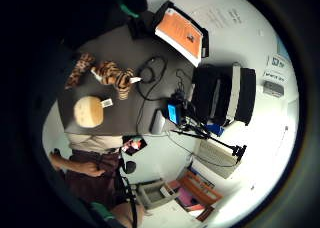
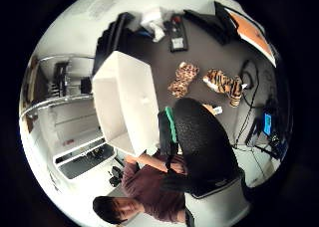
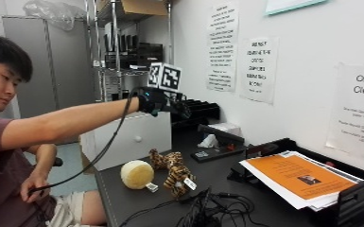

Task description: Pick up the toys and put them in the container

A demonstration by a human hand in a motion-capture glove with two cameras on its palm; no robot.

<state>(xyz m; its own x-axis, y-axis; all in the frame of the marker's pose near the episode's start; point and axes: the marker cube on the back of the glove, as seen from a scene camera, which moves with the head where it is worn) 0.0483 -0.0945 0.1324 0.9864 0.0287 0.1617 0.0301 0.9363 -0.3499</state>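
Observation:
Three plush toys lie on the dark table (image 3: 125, 208): a round cream one (image 3: 136, 174) (image 1: 89, 111), a striped tiger (image 3: 178, 177) (image 1: 116, 77) (image 2: 224, 82), and a spotted leopard (image 3: 158, 158) (image 1: 80, 69) (image 2: 183, 79) just behind them. A white box-shaped container (image 3: 128, 137) (image 2: 124, 102) stands at the table's far left end, and its inside looks bare. My gloved right hand (image 3: 162, 101) hangs in the air beside the container's upper edge, well above the toys. Its fingers reach forward and I see nothing in them. A gloved finger (image 2: 202, 142) hides part of the cream toy in the thumb side view.
A stack of papers with an orange cover (image 3: 298, 177) lies in a black tray at the right. Tangled black cables (image 3: 213, 208) cover the near table. A black desk tool (image 3: 216, 142) sits by the wall, metal shelving (image 3: 125, 56) stands behind the container.

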